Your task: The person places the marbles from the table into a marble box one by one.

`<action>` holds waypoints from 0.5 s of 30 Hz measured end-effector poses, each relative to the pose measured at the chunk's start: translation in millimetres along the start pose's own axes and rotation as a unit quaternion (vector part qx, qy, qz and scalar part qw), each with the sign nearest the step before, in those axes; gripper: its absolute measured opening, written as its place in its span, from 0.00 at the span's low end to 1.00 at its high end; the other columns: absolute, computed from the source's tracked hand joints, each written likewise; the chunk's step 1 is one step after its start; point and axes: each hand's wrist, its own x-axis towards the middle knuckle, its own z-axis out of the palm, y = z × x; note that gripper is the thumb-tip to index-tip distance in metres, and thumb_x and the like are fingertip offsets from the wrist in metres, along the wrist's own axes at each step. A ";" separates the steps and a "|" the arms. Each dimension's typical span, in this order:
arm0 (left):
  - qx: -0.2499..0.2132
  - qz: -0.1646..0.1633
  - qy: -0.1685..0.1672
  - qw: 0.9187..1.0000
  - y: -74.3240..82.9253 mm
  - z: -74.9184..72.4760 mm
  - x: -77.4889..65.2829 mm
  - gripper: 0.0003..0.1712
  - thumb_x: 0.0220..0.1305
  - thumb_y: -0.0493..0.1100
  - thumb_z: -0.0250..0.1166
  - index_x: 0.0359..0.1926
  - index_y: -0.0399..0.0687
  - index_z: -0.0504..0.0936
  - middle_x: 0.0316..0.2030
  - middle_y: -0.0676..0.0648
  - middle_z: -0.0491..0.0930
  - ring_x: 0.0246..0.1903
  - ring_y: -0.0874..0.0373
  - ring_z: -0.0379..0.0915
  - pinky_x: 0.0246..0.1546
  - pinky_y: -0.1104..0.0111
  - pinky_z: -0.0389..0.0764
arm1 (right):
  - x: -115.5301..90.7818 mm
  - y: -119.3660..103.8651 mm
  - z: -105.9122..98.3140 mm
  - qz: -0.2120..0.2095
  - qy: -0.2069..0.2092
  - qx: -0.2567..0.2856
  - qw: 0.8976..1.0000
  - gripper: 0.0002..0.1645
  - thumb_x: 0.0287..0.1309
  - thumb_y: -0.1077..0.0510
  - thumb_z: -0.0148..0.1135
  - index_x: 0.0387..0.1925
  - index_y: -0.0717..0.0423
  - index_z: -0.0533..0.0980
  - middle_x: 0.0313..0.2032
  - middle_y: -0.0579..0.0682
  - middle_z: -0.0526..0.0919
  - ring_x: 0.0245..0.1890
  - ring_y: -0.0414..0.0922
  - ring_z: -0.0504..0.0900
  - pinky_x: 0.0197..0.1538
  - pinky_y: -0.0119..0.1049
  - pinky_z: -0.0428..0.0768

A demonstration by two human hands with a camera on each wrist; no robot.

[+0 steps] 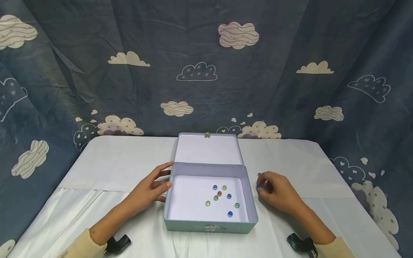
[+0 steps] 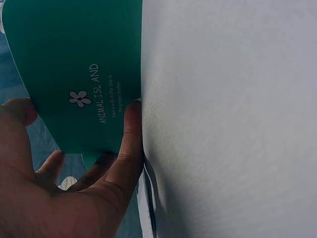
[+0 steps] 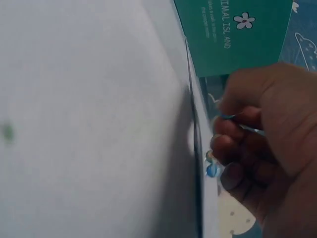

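Note:
An open green tin box [image 1: 209, 226] with a pale inside stands in the middle of the table, its lid [image 1: 208, 148] folded back. Several glass marbles, blue, green, yellow and red, lie scattered on its floor. My left hand [image 1: 150, 188] rests against the box's left side, fingers spread and fairly straight; the left wrist view shows the fingertips along the green wall [image 2: 74, 59]. To the right of the box, my right hand [image 1: 279, 190] pinches a blue marble [image 1: 258, 185] between thumb and index finger, low over the cloth. Another marble [image 1: 259, 174] lies just beyond those fingertips.
White cloth [image 1: 129, 154] covers the table, with a crease running across it. Behind hangs a dark blue curtain [image 1: 145, 96] with cloud prints. The box's right wall [image 1: 251, 195] stands between the right hand and the marbles inside.

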 end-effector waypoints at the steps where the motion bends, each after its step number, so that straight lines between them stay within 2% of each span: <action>1: -0.001 -0.001 0.000 1.000 0.1 0.2 -0.2 0.36 0.81 0.48 0.61 0.82 0.73 0.58 0.78 0.35 0.61 0.74 0.32 0.65 0.43 0.59 0.89 | -0.3 -1.6 -0.8 -0.005 0.007 0.008 1.000 0.16 0.50 0.71 0.75 0.38 0.51 0.83 0.32 0.40 0.81 0.27 0.38 0.74 0.29 0.31 0.75; 9: -0.008 -0.001 -0.002 1.000 -0.7 0.1 -0.1 0.36 0.81 0.47 0.62 0.82 0.73 0.59 0.78 0.35 0.61 0.74 0.33 0.65 0.44 0.59 0.89 | 0.6 -21.4 -12.1 -0.035 0.055 0.054 0.996 0.20 0.51 0.72 0.74 0.41 0.48 0.82 0.31 0.37 0.79 0.25 0.40 0.76 0.28 0.31 0.76; 15: -0.005 0.000 -0.003 1.000 -1.2 0.0 -0.5 0.36 0.81 0.47 0.61 0.82 0.73 0.59 0.78 0.35 0.61 0.74 0.32 0.65 0.44 0.59 0.89 | 1.3 -35.4 -16.4 -0.050 0.072 0.073 0.993 0.20 0.54 0.72 0.74 0.43 0.47 0.84 0.32 0.36 0.81 0.26 0.37 0.76 0.28 0.34 0.77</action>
